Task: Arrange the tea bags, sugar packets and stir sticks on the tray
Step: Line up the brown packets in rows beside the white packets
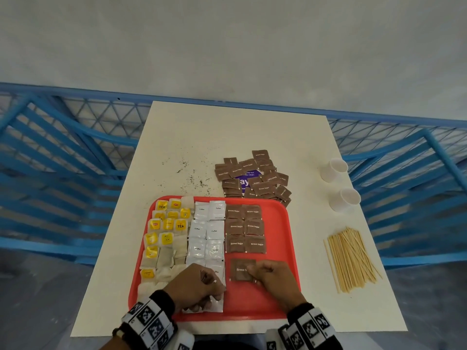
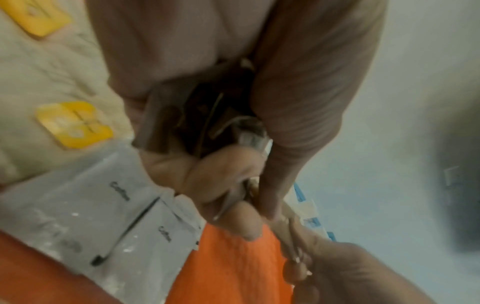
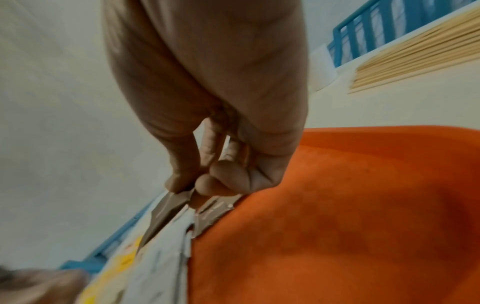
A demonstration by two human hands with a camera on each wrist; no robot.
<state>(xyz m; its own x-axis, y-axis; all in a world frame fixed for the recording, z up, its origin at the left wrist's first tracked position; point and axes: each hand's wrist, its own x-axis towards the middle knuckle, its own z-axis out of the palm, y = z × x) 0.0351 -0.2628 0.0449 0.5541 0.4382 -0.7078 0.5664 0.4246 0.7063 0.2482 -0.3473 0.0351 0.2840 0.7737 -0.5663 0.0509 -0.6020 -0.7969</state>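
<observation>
— Progress? Where's the packet in hand?

— Tea bags (image 1: 165, 238) and six brown sugar packets (image 1: 245, 228) lie in rows on the red tray (image 1: 283, 223). The right hand (image 1: 274, 279) pinches a seventh brown sugar packet (image 1: 240, 270) at the tray's 5 o'clock. The left hand (image 1: 195, 286) clutches spare packets.

— What's left?

— The loose sugar pile (image 1: 252, 175) at 12 and the stir sticks (image 1: 350, 258) at 3. Only the right strip of the tray is open.

Bare tray (image 1: 278, 248) right of brown packets (image 1: 245, 227); sticks (image 1: 351, 258) beyond.
</observation>
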